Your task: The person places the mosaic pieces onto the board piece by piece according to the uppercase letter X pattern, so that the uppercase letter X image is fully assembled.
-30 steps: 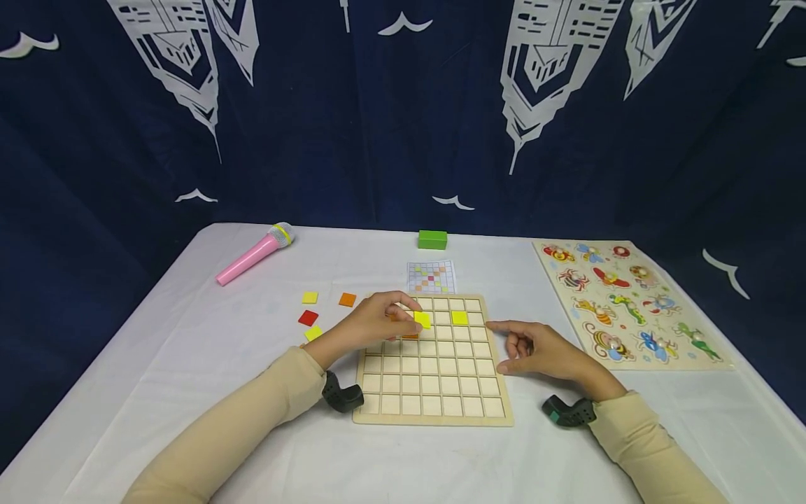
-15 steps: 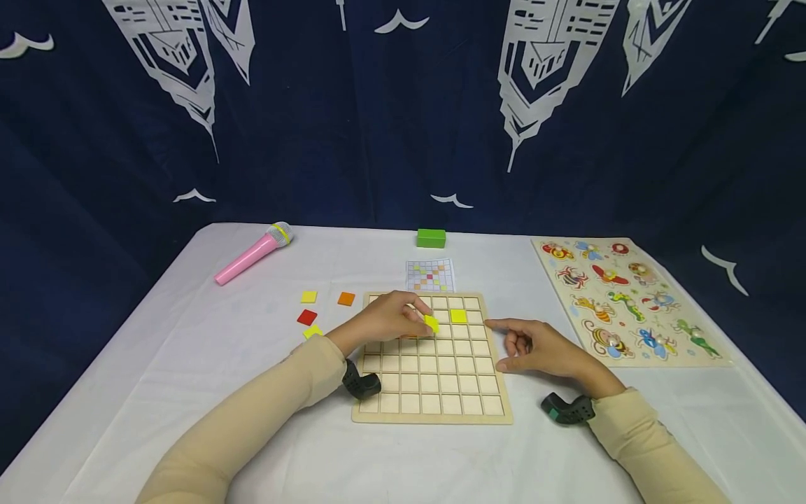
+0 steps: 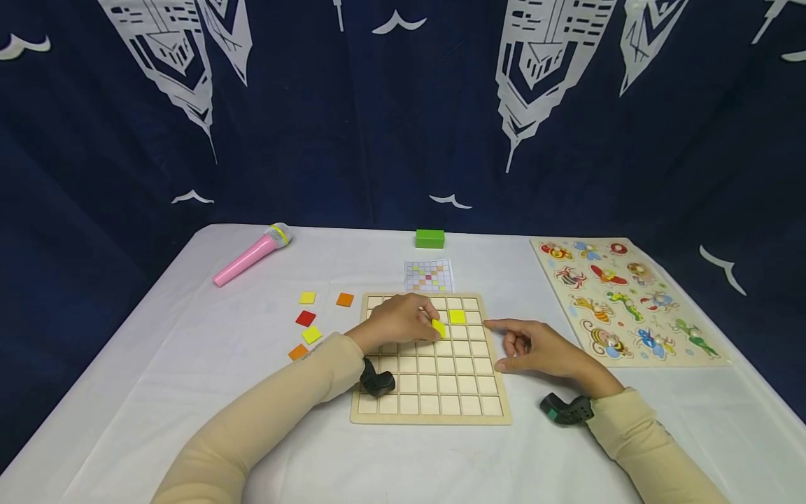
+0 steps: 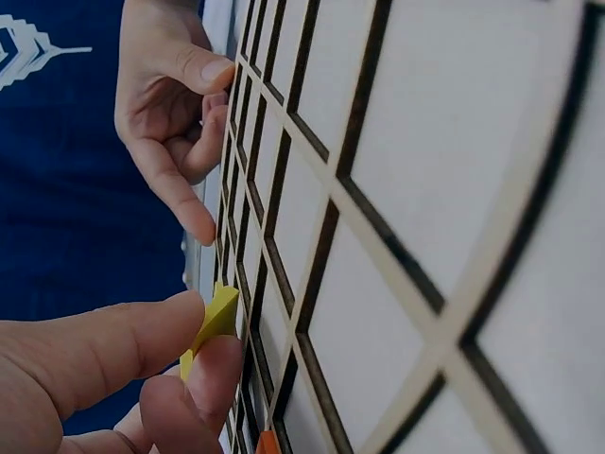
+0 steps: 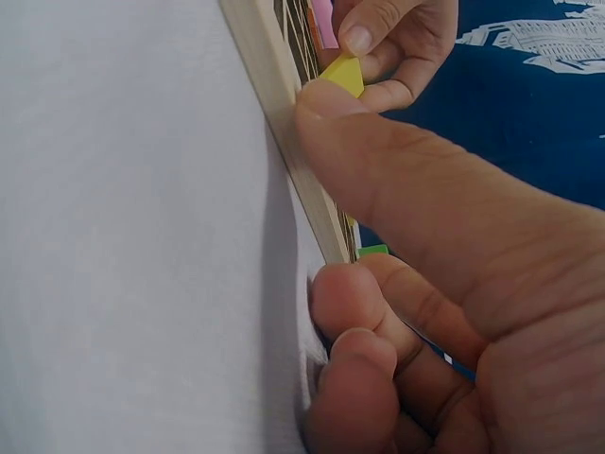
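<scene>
A wooden grid board [image 3: 431, 419] lies on the table in the middle of the head view. Above its upper rows, my left hand [image 3: 403, 320] pinches a yellow square tile [image 3: 440, 329] between thumb and fingers; the tile is tilted. Another yellow tile [image 3: 457, 316] sits in a cell to the right of it. An orange tile [image 4: 268, 442] on the board shows in the left wrist view, while the left hand hides it in the head view. My right hand [image 3: 535, 348] touches the board's right edge with index fingertip and thumb, its other fingers loosely bent.
Left of the board lie loose tiles: yellow [image 3: 307, 298], orange [image 3: 344, 299], red [image 3: 306, 318] and more. Behind it are a printed grid card [image 3: 429, 276] and a green block [image 3: 430, 239]. A pink toy microphone [image 3: 247, 259] lies back left, an insect picture board [image 3: 620, 308] right.
My left hand has moved rightward over the board with the yellow tile, which now tilts more. The orange tile near the left sleeve has come into sight. My right hand stays at the edge.
</scene>
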`<state>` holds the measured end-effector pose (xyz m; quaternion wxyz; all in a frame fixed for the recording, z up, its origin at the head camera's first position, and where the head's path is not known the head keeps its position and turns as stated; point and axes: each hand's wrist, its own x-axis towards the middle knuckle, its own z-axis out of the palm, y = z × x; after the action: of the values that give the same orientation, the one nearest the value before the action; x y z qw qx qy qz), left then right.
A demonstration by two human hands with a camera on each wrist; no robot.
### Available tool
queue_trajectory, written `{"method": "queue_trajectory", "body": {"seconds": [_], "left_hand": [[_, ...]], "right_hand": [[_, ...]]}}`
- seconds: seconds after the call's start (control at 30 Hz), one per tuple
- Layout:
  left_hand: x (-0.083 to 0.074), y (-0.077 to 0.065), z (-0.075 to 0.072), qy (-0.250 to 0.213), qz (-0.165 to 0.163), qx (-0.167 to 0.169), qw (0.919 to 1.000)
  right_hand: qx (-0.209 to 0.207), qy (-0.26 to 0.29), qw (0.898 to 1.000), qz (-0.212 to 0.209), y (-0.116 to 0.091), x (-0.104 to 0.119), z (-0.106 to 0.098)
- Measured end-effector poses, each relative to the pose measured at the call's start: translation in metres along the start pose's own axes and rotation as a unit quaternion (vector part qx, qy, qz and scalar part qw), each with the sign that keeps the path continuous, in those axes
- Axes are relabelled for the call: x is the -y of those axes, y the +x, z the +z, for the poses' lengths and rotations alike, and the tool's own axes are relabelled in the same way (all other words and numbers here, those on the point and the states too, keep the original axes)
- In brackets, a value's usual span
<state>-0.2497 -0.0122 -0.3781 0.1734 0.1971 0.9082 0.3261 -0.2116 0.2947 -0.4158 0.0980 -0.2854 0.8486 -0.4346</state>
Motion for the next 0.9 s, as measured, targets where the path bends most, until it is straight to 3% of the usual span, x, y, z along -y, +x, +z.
{"method": "queue_trajectory", "body": {"seconds": [0.9], "left_hand": [[-0.0052,0.0049,0.0062,0.069,0.002,-0.008,0.9976]], "right_hand": [[-0.003,-0.005,1.0,0.011,0.0001,0.0023,0.0006]]}}
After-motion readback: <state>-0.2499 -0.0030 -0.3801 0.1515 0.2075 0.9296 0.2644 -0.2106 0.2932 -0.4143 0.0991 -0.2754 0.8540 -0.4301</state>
